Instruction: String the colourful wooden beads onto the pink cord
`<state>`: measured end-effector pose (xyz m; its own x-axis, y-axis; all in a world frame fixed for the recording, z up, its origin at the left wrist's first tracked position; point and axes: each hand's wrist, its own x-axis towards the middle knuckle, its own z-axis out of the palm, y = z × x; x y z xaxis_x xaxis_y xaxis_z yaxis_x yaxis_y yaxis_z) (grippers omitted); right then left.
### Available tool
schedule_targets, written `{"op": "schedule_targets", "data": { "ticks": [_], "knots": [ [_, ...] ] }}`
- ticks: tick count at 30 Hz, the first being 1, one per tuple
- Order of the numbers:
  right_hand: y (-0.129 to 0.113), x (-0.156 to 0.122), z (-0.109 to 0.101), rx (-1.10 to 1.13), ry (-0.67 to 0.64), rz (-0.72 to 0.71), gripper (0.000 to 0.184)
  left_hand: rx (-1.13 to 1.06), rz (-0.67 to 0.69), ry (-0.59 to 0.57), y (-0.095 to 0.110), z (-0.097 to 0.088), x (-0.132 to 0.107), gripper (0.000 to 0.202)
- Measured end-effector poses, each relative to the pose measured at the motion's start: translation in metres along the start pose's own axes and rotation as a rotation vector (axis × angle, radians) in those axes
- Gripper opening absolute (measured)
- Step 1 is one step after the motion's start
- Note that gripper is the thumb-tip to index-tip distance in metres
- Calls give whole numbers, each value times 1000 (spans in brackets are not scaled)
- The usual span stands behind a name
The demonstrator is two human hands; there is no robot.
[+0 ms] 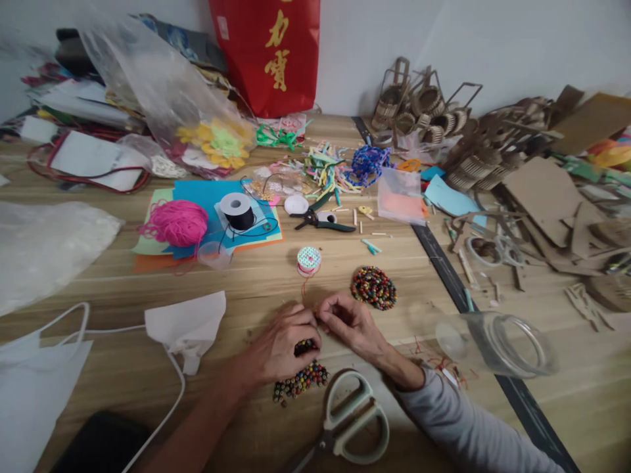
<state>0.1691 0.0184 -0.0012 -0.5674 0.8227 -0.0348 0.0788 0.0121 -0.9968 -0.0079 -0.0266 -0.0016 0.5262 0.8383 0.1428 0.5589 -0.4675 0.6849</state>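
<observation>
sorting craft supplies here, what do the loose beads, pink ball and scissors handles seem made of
Loose beads: wood or plastic, can't tell which; small, rounded, multicoloured, perhaps faintly shiny.
Pink ball: probably yarn, matte; wound strands show.
Scissors handles: likely moulded plastic, fairly smooth; pale, thick, rounded loops.

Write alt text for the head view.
A person's left hand and right hand come together over a wooden table, near loose multicoloured beads; anything between the fingers is too small to tell. A thread spool stands beyond, scissors lie nearer.
</observation>
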Motion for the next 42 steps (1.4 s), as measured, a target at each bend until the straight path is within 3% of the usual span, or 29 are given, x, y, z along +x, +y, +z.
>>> {"op": "schedule_targets", "data": {
  "ticks": [8,17,22,29,42],
  "knots": [
    [1,-3,0,-64,15,-7,31,-35,-27,-23,-5,-1,-2,4],
    [3,-5,0,-63,-8,-51,24,-209,-54,1,-6,-5,-1,12],
    [5,-7,-1,-26,-16,-22,24,-387,-152,97,-9,-8,-1,13],
    [5,-8,0,-33,-22,-4,22,-473,-330,187,-5,-18,3,13],
    [9,-7,-1,-142,-19,-58,20,-572,-452,138,-7,-24,1,15]
  ]
}}
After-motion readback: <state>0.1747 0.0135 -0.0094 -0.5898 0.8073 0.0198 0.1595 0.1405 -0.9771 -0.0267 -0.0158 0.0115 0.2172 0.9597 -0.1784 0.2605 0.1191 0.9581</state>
